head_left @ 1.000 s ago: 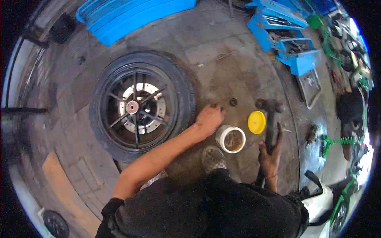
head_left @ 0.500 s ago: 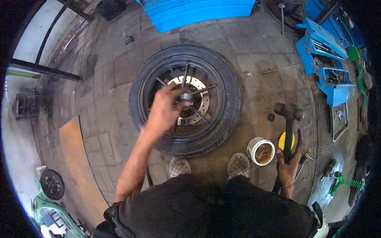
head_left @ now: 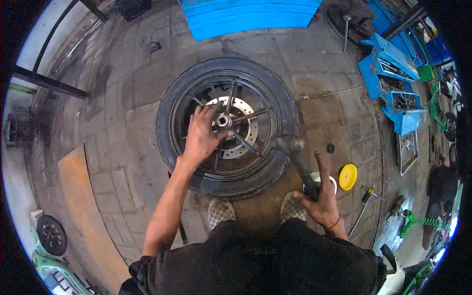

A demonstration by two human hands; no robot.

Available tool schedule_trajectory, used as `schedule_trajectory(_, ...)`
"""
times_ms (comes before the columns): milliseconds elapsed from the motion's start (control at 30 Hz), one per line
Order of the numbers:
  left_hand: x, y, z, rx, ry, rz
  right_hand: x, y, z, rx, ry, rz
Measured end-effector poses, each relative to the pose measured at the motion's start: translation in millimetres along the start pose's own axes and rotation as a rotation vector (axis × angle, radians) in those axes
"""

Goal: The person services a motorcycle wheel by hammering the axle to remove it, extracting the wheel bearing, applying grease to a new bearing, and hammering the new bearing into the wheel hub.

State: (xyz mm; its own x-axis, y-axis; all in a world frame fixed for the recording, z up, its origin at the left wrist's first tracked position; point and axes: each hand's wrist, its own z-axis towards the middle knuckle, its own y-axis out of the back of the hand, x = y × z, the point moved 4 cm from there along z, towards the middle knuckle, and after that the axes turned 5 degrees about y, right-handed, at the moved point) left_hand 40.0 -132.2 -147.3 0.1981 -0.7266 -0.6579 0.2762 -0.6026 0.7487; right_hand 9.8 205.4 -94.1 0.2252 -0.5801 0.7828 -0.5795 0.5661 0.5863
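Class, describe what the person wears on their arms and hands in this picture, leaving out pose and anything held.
Both forearms are bare, with no gloves on the left hand or the right hand. A thin dark band circles the right wrist. A black short sleeve covers the left upper arm. No watch or rings are discernible.

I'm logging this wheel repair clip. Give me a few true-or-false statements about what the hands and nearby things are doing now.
1. The left hand rests on the wheel near its hub. True.
2. The right hand is empty. False: it grips a hammer.
3. The wheel stands upright. False: it lies flat on the floor.
4. A yellow lid lies right of the hammer. True.
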Motion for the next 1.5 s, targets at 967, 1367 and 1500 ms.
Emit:
schedule_trajectory(967, 29.8, -31.9, -22.4, -0.186, 0.194, -0.588, 85.4, -76.2, 91.9, 0.231, 0.175, -0.368)
schedule_trajectory(1367, 34.5, -29.6, -18.3, -0.262, 0.144, -0.433, 126.4, -52.2, 85.9, -0.102, 0.500, -0.180)
schedule_trajectory(1500, 27.6, -29.5, -18.7, -0.169, 0.256, -0.572, 96.4, -58.1, 88.6, 0.177, 0.236, -0.280)
